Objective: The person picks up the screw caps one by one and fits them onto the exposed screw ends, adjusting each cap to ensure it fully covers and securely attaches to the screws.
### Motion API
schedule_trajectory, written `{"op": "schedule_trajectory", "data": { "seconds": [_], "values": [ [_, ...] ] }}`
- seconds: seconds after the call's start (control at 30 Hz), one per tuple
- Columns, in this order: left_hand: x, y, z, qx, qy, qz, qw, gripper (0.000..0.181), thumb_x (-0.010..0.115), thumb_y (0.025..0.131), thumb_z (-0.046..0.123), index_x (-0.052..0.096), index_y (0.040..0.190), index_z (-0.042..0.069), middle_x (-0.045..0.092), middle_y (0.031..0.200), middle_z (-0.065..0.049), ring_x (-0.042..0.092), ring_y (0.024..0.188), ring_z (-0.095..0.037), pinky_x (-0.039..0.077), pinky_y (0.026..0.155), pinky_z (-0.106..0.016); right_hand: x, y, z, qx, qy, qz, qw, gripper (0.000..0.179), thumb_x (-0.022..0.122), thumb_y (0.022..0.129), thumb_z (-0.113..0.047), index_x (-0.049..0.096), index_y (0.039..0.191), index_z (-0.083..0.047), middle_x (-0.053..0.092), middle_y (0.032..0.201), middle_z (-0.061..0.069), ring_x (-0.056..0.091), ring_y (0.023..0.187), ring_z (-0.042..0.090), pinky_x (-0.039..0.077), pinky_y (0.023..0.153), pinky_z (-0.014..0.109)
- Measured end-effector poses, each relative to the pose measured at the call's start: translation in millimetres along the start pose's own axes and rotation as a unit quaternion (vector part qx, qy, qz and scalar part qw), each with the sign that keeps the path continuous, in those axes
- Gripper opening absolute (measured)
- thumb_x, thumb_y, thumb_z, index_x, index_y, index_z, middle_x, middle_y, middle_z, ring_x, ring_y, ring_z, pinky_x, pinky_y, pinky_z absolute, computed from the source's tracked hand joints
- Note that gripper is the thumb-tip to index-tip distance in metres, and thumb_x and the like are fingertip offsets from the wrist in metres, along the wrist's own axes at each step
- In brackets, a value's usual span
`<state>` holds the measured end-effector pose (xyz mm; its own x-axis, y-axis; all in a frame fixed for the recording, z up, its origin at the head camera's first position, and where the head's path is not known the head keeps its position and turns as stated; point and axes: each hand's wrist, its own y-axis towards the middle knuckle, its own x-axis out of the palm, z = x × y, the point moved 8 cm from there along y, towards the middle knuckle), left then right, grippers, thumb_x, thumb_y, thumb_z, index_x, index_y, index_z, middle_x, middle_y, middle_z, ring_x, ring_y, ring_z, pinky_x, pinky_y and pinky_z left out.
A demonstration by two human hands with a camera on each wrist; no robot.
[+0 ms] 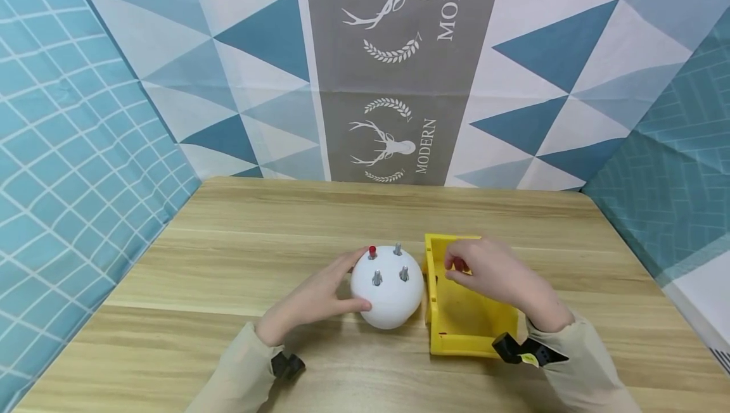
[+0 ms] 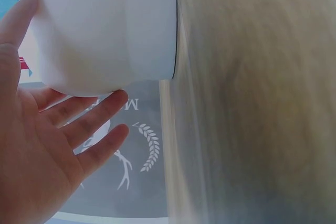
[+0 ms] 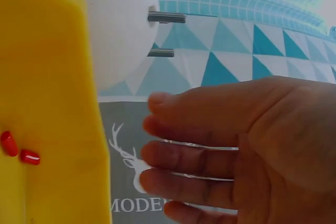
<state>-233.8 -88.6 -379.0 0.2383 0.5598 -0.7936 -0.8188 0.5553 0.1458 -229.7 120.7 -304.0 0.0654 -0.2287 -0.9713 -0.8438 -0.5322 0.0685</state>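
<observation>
A white ball-shaped body (image 1: 389,299) stands on the table, with metal pegs (image 1: 377,278) on top. One peg at the back left wears a red cap (image 1: 372,251). My left hand (image 1: 319,292) holds the ball's left side, thumb in front and index finger behind; in the left wrist view the other fingers (image 2: 97,119) stretch out along it. Over the yellow bin (image 1: 433,311) hovers my right hand (image 1: 490,273), fingers bent loosely towards the thumb. The right wrist view shows nothing between them. Small red caps (image 3: 30,157) lie inside the bin.
The yellow bin stands just right of the ball, its left wall close to it. Both rest on a wood-grain table (image 1: 228,261). Patterned cloth (image 1: 382,77) hangs behind the table's far edge and at both sides. Each wrist wears a black camera (image 1: 287,365).
</observation>
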Motion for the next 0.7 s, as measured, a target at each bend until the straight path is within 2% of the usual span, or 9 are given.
{"op": "schedule_trajectory", "data": {
  "seconds": [0.2, 0.47, 0.7],
  "values": [
    [0.1, 0.1, 0.2, -0.001, 0.002, -0.002, 1.0, 0.09, 0.061, 0.072, 0.063, 0.018, 0.145, 0.032, 0.034, 0.144, 0.002, 0.047, 0.118, -0.015, 0.039, 0.098, -0.042, 14.2, -4.3, 5.8, 0.006, -0.003, -0.046, 0.9989, 0.012, 0.069, 0.08, -0.02, 0.058, 0.077, -0.018, 0.046, 0.063, -0.009, 0.04, 0.058, 0.006, 0.035, 0.052, 0.02],
    [1.1, 0.1, -0.6, -0.003, 0.004, -0.004, 1.0, 0.091, 0.06, 0.072, 0.064, 0.018, 0.145, 0.03, 0.034, 0.143, 0.002, 0.047, 0.118, -0.014, 0.04, 0.097, -0.042, 33.8, -5.1, 8.5, 0.008, -0.014, -0.08, 0.9967, 0.011, 0.071, 0.078, -0.016, 0.06, 0.075, -0.017, 0.049, 0.064, -0.01, 0.042, 0.059, 0.008, 0.037, 0.053, 0.022],
    [0.9, 0.3, -0.3, -0.002, 0.006, -0.004, 1.0, 0.092, 0.06, 0.072, 0.064, 0.019, 0.146, 0.026, 0.033, 0.145, 0.0, 0.046, 0.119, -0.015, 0.039, 0.098, -0.042, 47.5, -8.8, 10.6, 0.004, -0.044, -0.11, 0.9929, 0.012, 0.071, 0.076, -0.012, 0.06, 0.077, -0.015, 0.048, 0.063, -0.009, 0.042, 0.058, 0.011, 0.037, 0.054, 0.025]
  ]
}}
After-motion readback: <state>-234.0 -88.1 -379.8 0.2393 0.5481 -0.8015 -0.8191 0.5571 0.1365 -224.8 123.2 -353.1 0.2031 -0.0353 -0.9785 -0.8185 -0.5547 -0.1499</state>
